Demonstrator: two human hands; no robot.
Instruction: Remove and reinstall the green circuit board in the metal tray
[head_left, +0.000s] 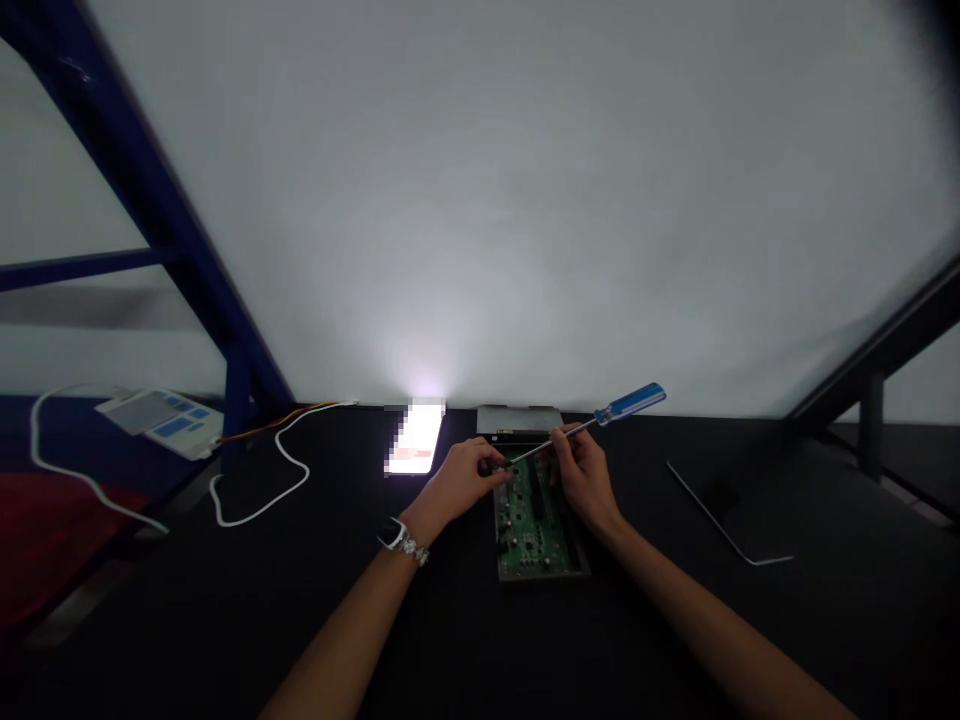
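A green circuit board lies in a dark tray or open case on the black table, below my two hands. My right hand is shut on a screwdriver with a blue handle, gripping near the base of the handle. Its thin steel shaft slants down and left across the top of the board. My left hand curls at the shaft's tip, above the board's top-left corner. Whether those fingers grip the shaft, I cannot tell. The tip itself is hidden.
A silver metal box stands behind the board, and a bright phone screen lies to its left. A white cable and papers lie to the left, by a blue metal frame. A long L-shaped metal rod lies to the right.
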